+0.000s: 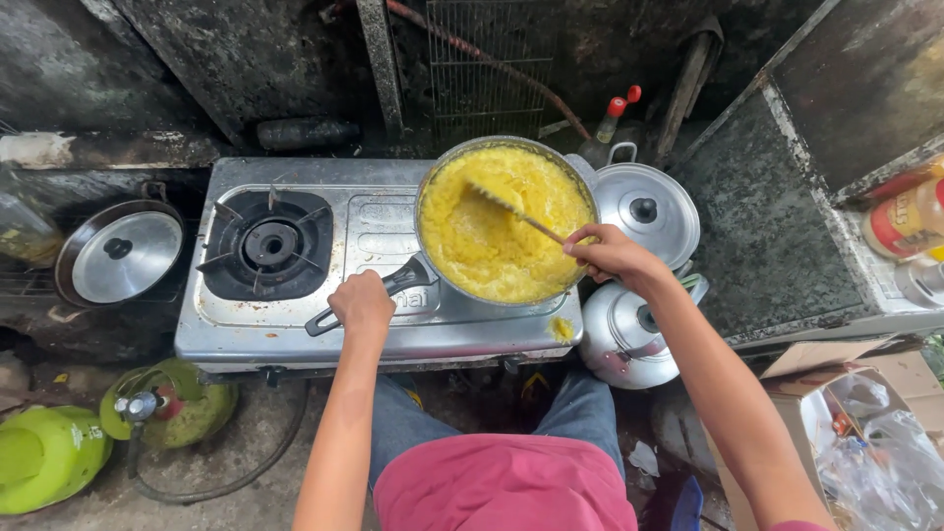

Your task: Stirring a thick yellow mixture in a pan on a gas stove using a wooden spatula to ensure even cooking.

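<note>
A wide metal pan point(430, 172) full of yellow mash point(492, 231) sits on the right burner of a steel two-burner stove point(383, 329). My left hand point(361, 301) grips the pan's black handle point(403, 278) at the stove's front. My right hand point(610, 255) holds a thin utensil point(516, 210) whose flat end is sunk in the mash. A small blob of mash point(561, 327) lies on the stove top near the front right corner.
The left burner point(267, 244) is bare. A lidded pan point(120, 255) rests left of the stove. Two lidded metal pots point(644, 206) point(624, 334) stand at the right. Green gas cylinders point(49, 454) sit on the floor. A cardboard box with plastic bags point(865, 413) is at lower right.
</note>
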